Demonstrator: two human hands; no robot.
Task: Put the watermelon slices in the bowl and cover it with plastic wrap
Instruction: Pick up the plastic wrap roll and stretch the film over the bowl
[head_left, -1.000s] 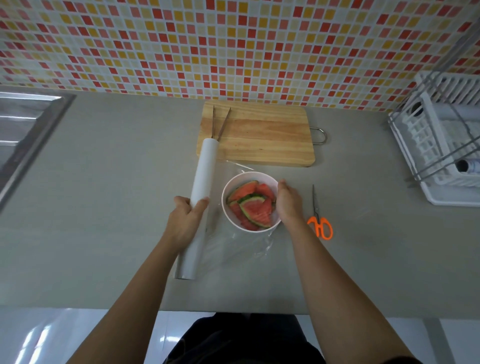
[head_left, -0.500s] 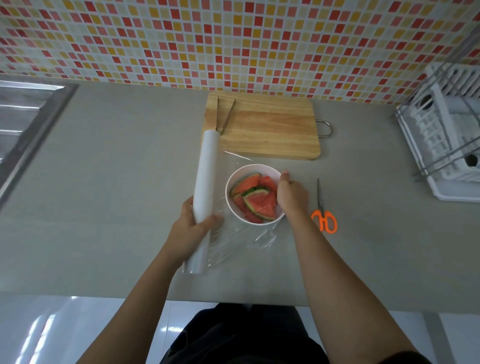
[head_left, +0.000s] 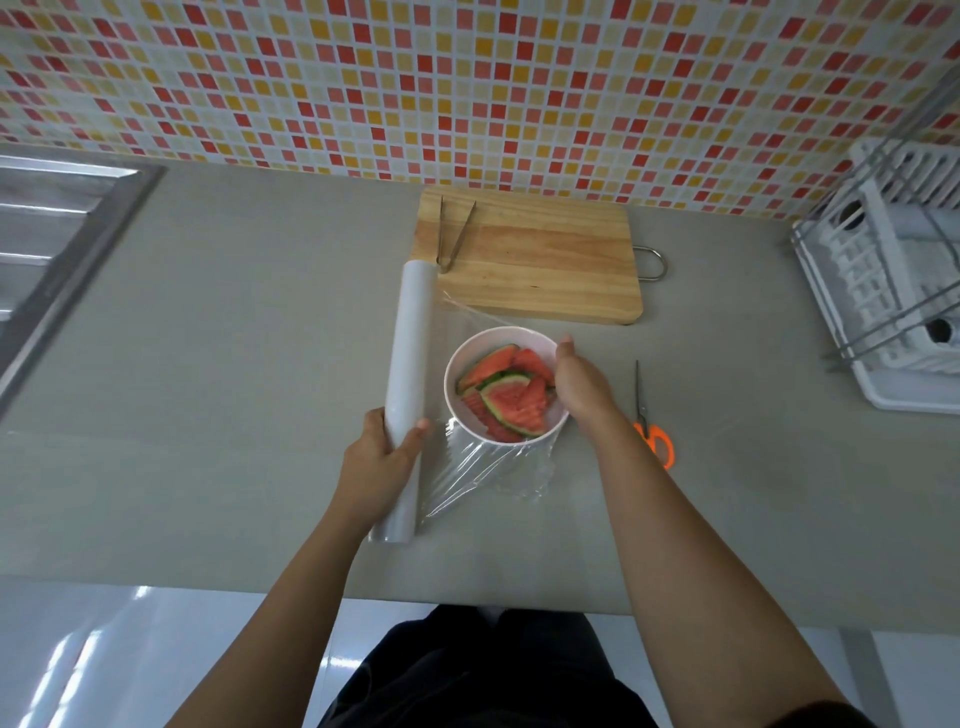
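A white bowl (head_left: 470, 358) stands mid-counter with several watermelon slices (head_left: 511, 397) inside. A long white roll of plastic wrap (head_left: 410, 353) lies just left of the bowl, pointing away from me. My left hand (head_left: 382, 460) grips the roll near its lower end. Clear film (head_left: 488, 470) stretches from the roll over the bowl and wrinkles on the counter in front of it. My right hand (head_left: 579, 384) rests on the bowl's right rim, pressing the film there, fingers together.
A wooden cutting board (head_left: 535, 260) with metal tongs (head_left: 452, 239) lies behind the bowl. Orange-handled scissors (head_left: 652, 428) lie right of my right arm. A white dish rack (head_left: 893, 301) stands at far right, a steel sink (head_left: 47, 249) at far left.
My left hand has slid the roll away from the bowl and slightly up, drawing more film out. My right hand stays on the bowl's right rim.
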